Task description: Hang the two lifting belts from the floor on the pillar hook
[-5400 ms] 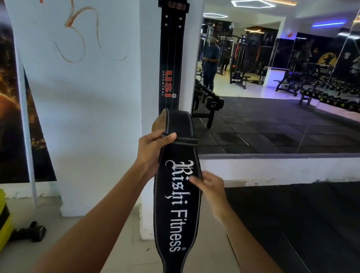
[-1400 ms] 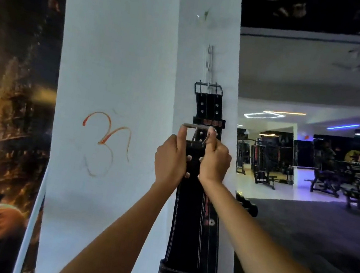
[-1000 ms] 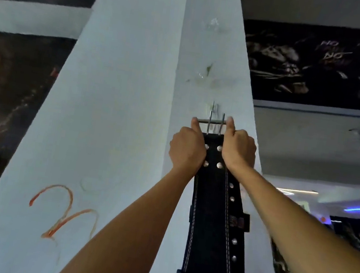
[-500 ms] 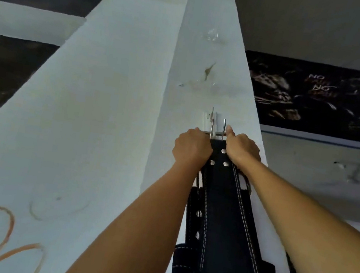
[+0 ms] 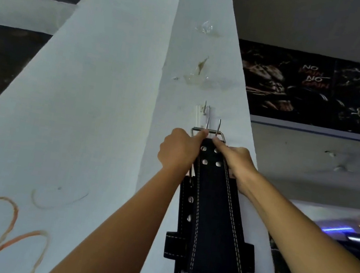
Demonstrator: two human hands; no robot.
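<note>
Gripping belt (image 5: 213, 202) top edges, both hands (image 5: 180, 150) raise buckle (image 5: 207, 133) below hook (image 5: 204, 112).

White pillar (image 5: 114, 103), metal hook (image 5: 204, 110), black belt (image 5: 183, 207) against it.

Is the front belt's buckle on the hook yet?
Not yet: the buckle sits just below the hook, with both hands gripping the belt beneath it.

Black belt (image 5: 212, 211) with white stitching and silver rivets, silver buckle (image 5: 207, 133); white pillar (image 5: 109, 102) bearing orange scrawl (image 5: 4, 227) left of the belt.
</note>
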